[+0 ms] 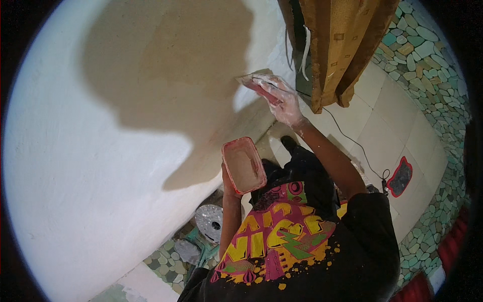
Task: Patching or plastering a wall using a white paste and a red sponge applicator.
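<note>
My right hand (pixel 285 103), coated in white paste, is closed around a putty knife (pixel 264 92) with a red handle. The knife's blade end is at the white wall (pixel 151 236), close to the wall's edge beside the curtain; whether it presses on the surface I cannot tell. My left hand (pixel 229 181) grips a red rectangular tub (pixel 244 165) from its left side and underneath, its fingers mostly hidden. Pale, greyish-pink paste lies inside the tub, and dried smears coat its rim. The tub is held in front of my body, below the knife.
A golden-brown curtain (pixel 337 50) hangs just beyond my right hand, with a white strip (pixel 306 50) next to it. A dark cable (pixel 352 138) runs across the pale floor tiles towards a red-edged dark mat (pixel 401 177). Below my left arm sits a speckled grey disc (pixel 209 223).
</note>
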`<state>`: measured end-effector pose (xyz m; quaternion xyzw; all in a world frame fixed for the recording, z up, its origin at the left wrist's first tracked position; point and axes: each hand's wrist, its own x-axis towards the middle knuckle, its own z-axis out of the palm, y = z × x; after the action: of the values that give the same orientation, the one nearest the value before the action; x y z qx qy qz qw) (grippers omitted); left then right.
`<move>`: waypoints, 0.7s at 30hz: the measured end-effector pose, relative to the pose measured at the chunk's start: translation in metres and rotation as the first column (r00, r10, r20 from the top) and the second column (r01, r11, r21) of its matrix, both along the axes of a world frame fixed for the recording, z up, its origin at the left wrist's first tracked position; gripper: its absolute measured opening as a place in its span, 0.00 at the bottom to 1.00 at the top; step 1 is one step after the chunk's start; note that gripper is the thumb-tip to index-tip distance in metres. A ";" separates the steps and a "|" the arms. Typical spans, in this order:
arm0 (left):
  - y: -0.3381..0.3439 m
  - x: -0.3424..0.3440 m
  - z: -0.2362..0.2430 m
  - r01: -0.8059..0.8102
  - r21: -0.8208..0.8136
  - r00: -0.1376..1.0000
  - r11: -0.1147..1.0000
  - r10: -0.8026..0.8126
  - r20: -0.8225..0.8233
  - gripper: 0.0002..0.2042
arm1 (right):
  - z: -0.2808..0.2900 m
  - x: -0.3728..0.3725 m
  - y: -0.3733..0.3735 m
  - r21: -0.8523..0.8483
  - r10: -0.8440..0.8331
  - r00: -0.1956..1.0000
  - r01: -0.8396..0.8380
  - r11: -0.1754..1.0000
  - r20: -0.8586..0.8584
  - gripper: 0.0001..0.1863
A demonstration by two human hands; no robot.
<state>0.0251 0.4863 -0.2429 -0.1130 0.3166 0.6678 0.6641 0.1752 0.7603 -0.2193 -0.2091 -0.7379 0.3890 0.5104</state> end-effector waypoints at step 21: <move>-0.017 0.005 -0.036 -0.018 -0.017 1.000 1.000 0.018 -0.001 0.29 | -0.093 0.033 0.045 0.509 -0.278 0.841 0.004 0.861 0.464 0.33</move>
<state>0.0305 0.4689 -0.2789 -0.1210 0.3215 0.6711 0.6570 0.2084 0.8055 -0.3126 -0.2267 -0.9037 0.0781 0.3546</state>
